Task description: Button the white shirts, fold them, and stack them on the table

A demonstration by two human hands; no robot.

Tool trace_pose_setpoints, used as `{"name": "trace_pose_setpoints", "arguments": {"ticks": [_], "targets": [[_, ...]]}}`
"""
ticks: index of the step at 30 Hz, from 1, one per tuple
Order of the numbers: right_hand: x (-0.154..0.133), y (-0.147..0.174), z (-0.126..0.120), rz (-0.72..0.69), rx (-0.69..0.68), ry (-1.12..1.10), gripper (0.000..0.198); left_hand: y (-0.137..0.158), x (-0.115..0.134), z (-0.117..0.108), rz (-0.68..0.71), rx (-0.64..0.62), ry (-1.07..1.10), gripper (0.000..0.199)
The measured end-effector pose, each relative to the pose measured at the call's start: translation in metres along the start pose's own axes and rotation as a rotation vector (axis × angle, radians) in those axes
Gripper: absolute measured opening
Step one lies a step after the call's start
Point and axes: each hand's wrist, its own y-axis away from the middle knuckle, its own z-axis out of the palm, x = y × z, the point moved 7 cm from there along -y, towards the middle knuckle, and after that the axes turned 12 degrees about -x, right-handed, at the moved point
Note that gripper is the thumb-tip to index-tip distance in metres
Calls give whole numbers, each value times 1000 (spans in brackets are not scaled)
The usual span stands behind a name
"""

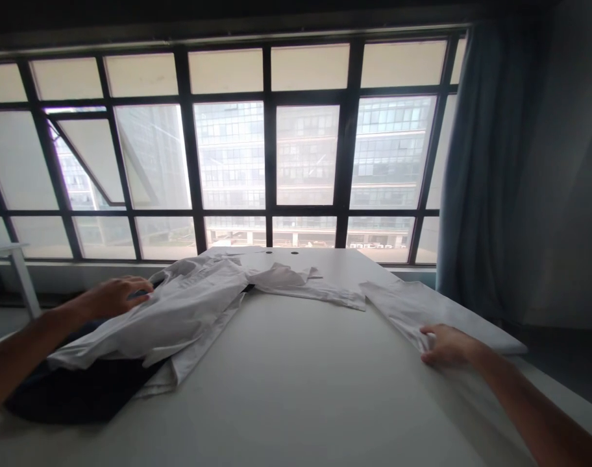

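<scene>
A rumpled pile of white shirts [193, 295] lies on the left of the white table [296, 383], one sleeve [310, 292] stretching right across the far half. My left hand [118, 295] is at the pile's left edge, its fingers extended and thumb apart; whether it touches the cloth I cannot tell. Under the pile, a dark garment [86, 392] shows at the near left. At the right table edge lies a flatter, folded white garment [413, 305]. My right hand [446, 347] pinches its near left edge between thumb and fingers.
Large black-framed windows [269, 155] stand behind the table, with one pane tilted open at the left. A grey-blue curtain [485, 175] hangs at the right. Part of another white table [21, 272] shows at the far left. Two dark round holes are at the table's back edge.
</scene>
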Motion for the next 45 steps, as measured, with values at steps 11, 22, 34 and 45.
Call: {"name": "trace_pose_setpoints", "arguments": {"ticks": [11,22,34,45], "targets": [[-13,1,-5,2,98,81,22,-81,119,144,156,-332,137,67],[-62,60,-47,-78,684,-341,44,-79,123,149,167,-322,182,67],[-160,77,13,-566,30,-169,51,-56,120,130,222,-266,349,65],[-173,50,61,-547,-53,88,76,-35,191,99,280,-95,222,59]]}}
